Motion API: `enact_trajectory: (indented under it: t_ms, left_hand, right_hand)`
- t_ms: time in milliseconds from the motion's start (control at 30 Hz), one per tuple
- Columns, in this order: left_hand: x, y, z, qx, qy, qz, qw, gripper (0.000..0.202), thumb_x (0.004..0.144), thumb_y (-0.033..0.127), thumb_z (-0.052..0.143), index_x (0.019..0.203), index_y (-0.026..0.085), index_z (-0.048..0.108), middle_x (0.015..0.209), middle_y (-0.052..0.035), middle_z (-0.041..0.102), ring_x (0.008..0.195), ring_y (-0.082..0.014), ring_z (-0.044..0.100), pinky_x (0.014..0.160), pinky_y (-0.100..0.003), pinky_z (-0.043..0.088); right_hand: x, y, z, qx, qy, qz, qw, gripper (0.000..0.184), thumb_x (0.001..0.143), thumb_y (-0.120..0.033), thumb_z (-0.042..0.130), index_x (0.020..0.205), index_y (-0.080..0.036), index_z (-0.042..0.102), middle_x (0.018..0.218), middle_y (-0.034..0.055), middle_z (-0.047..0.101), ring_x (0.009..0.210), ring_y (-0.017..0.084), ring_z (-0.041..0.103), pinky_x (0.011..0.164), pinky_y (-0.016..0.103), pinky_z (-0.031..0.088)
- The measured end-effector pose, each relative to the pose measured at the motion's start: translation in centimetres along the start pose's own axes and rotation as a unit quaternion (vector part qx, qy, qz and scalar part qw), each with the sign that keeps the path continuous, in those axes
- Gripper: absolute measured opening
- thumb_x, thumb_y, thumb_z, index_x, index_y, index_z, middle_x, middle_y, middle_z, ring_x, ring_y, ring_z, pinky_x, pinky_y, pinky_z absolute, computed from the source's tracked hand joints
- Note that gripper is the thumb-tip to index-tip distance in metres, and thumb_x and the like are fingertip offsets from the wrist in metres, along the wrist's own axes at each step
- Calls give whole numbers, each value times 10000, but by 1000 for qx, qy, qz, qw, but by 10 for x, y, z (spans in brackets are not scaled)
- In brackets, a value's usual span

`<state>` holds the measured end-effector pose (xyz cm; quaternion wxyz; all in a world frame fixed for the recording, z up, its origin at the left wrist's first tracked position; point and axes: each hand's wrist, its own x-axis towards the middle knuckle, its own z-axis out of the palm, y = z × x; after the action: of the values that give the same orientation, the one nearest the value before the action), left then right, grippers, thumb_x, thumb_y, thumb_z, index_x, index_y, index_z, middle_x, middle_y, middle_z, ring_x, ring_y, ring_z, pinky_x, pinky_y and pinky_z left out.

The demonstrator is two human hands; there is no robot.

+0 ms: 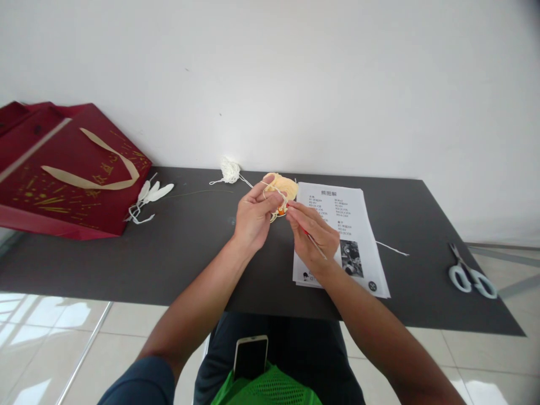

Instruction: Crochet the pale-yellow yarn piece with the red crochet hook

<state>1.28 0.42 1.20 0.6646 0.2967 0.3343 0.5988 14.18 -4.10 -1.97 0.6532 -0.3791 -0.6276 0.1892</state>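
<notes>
My left hand (254,215) is closed on a small piece of white crochet work (279,209), with yarn running over its fingers. In my right hand (314,233) is a crochet hook (314,243) with a red grip, its tip end meeting the work between the two hands. A strand leads back from my left hand to a ball of white yarn (230,170) near the wall. Just behind the fingers lies a pale yellow ball of yarn (284,184), partly hidden. A bit of orange shows by the fingertips, too small to name.
Printed pattern sheets (367,242) lie under my right hand. Scissors (468,274) rest at the dark table's (189,264) right end. On the left stand a red gift bag (76,174) and white crocheted pieces (152,192). A phone (250,355) sits at my lap.
</notes>
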Motion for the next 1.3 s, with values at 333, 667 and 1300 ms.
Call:
enact_trajectory:
  t_ms: [333, 667, 1300]
  left_hand:
    - [3, 0, -1, -27, -32, -21, 999, 492, 655, 125, 848, 1130, 162, 725, 738, 22, 709, 677, -81, 646, 758, -241, 501]
    - [5, -4, -4, -5, -53, 0, 999, 461, 651, 89, 816, 1096, 178, 741, 733, 28, 721, 680, -83, 658, 769, -258, 494]
    - [4, 6, -6, 50, -62, 1, 997, 466, 582, 68, 809, 1032, 179, 759, 692, 31, 716, 606, -88, 625, 666, -242, 486]
  right_hand:
    - [20, 2, 5, 298, 66, 249, 919, 83, 889, -267, 743, 971, -274, 748, 1010, -11, 817, 756, 106, 747, 658, 241, 627]
    - [26, 2, 0, 343, 69, 286, 892, 130, 882, -324, 754, 949, -271, 655, 969, -39, 797, 730, 76, 720, 711, 216, 635]
    - [35, 6, -11, 326, 56, 213, 919, 231, 833, -310, 809, 883, -256, 590, 861, -36, 752, 624, 74, 626, 573, 219, 508]
